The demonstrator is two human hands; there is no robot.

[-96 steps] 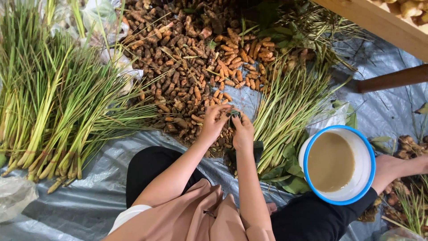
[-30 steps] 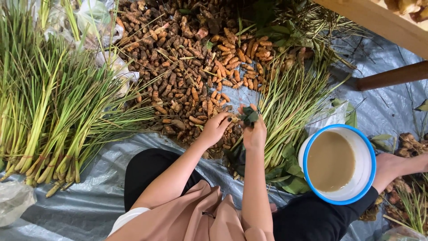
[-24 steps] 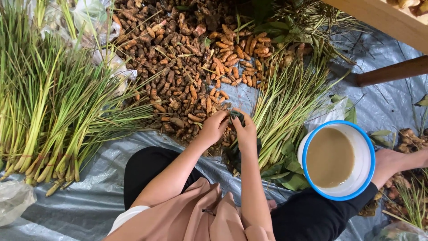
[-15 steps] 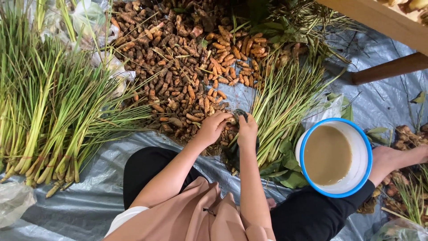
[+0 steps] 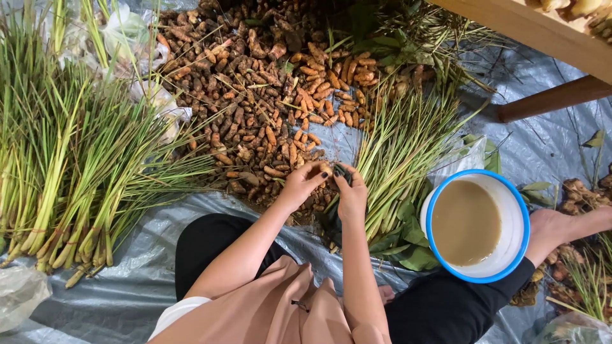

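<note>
Together, both hands (image 5: 328, 185) pinch one small root (image 5: 325, 169) beside a blue-rimmed bucket (image 5: 477, 224).

1 head-worn view looks straight down from close above the lap onto the grey tarp (image 5: 127, 299), its far edge at top.

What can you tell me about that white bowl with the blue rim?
The bowl is round, white inside with a bright blue rim, and looks like plastic. It stands upright on the grey sheet, at the person's right side, nearly full of cloudy beige-brown liquid. Green leaves lie against its left edge, and the person's dark-clothed leg lies close under it. Neither hand touches it.
</note>
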